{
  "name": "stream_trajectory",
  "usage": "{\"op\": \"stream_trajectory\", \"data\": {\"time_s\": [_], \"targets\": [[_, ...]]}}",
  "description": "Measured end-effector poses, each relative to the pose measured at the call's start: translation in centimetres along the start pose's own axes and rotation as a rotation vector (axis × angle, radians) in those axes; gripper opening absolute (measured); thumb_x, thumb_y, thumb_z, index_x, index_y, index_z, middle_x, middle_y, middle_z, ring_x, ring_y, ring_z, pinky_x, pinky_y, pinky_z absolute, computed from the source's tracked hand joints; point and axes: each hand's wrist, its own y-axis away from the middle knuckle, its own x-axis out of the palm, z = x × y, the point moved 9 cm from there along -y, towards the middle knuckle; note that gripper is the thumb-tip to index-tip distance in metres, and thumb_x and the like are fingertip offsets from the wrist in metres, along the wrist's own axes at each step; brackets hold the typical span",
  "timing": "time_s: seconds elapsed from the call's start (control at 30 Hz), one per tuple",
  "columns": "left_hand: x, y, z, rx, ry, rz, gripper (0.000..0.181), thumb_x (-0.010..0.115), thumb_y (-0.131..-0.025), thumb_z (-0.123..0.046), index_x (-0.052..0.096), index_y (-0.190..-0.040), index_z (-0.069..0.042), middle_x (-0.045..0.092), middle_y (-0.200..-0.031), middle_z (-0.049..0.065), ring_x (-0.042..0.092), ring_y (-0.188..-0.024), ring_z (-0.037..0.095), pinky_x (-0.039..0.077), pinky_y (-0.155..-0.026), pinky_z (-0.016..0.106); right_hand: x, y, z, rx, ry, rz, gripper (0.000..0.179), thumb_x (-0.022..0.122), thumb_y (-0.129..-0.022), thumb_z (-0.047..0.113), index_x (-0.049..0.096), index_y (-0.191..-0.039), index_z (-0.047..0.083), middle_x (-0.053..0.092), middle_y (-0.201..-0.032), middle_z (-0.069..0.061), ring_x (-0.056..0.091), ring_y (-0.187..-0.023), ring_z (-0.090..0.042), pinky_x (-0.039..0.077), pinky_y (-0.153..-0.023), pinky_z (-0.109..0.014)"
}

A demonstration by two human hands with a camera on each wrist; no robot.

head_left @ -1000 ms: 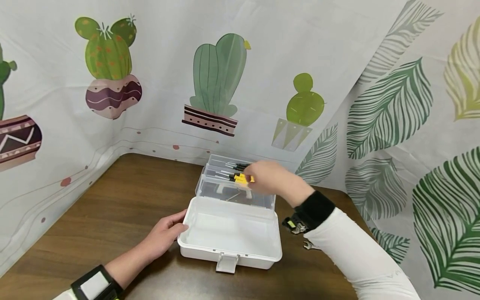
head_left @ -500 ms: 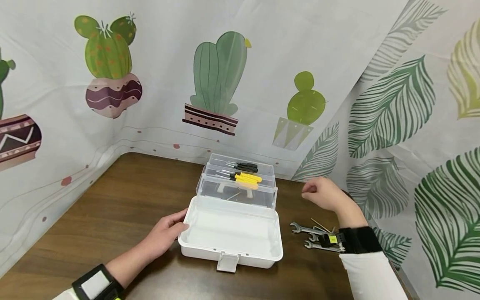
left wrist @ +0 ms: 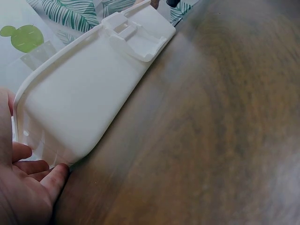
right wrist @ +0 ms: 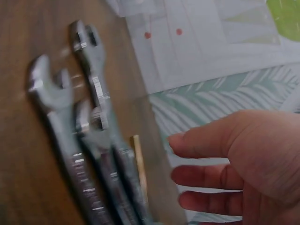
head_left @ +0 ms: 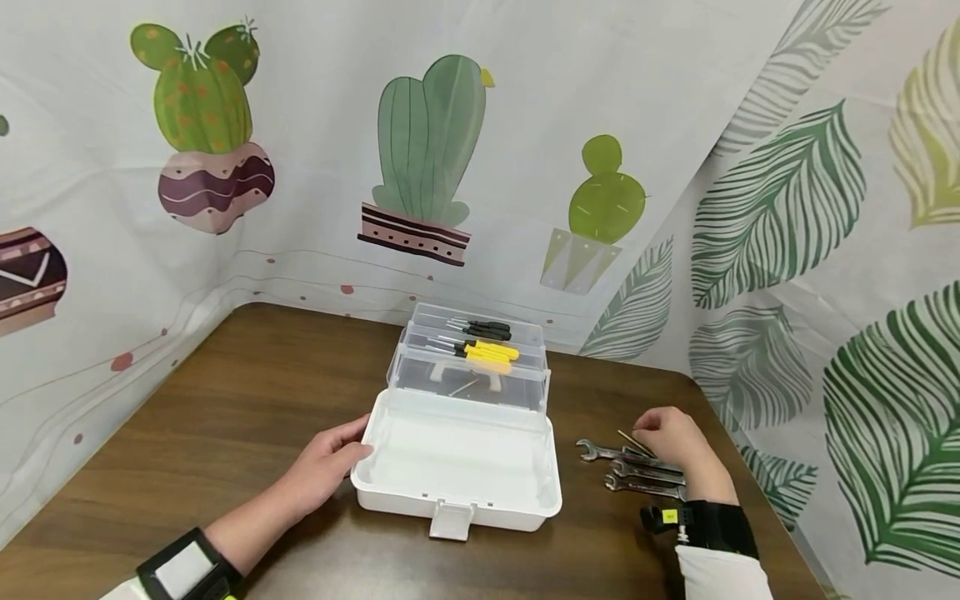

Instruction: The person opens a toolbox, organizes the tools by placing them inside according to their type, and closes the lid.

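Observation:
An open white toolbox (head_left: 510,515) stands in the middle of the table. My left hand (head_left: 318,468) grips its left side, thumb over the rim; in the left wrist view, fingers (left wrist: 35,166) curl at a lower corner. On the right, my right hand (head_left: 675,437) hovers over several metal wrenches (head_left: 633,471). A thin brass-coloured rod (right wrist: 139,164) lies beside them, near its fingertips. The right wrist view shows thumb and fingers apart, holding nothing. Behind the box body, clear stepped trays (head_left: 427,315) hold yellow-handled screwdrivers (head_left: 491,354) and black-handled screwdrivers (head_left: 483,329).
The brown wooden table (head_left: 255,392) meets a white cloth backdrop (head_left: 315,167) printed with cacti and leaves. A small thin rod (head_left: 463,387) shows in the clear section below the yellow handles. The toolbox latch (head_left: 452,521) hangs down at the front.
My right hand has left the yellow screwdrivers in the trays and moved right and down to the wrenches. My left hand stays at the toolbox's side.

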Motion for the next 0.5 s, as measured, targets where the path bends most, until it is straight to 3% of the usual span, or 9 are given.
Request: {"op": "stream_trajectory", "data": {"time_s": [0.2, 0.5], "targets": [[0.2, -0.1, 0.2, -0.003, 0.017, 0.012, 0.058, 0.054, -0.103, -0.013, 0.039, -0.155, 0.005, 0.047, -0.155, 0.026, 0.059, -0.121, 0.009, 0.052, -0.093, 0.018, 0.7, 0.6, -1.6, 0.107, 0.047, -0.009, 0.024, 0.069, -0.091, 0.023, 0.074, -0.107, 0.005, 0.075, -0.102, -0.013, 0.068, -0.092, -0.03, 0.053, -0.078, -0.052], [0.0, 0.1, 0.1, 0.018, 0.02, 0.007, 0.058, 0.055, -0.102, -0.012, 0.038, -0.155, 0.007, 0.047, -0.154, 0.029, 0.06, -0.119, 0.005, 0.052, -0.093, 0.017, 1.7, 0.4, -2.2, 0.142, 0.051, -0.003, 0.02, 0.069, -0.09, 0.024, 0.076, -0.1, 0.008, 0.075, -0.094, -0.007, 0.065, -0.083, -0.024, 0.051, -0.07, -0.044]]}}
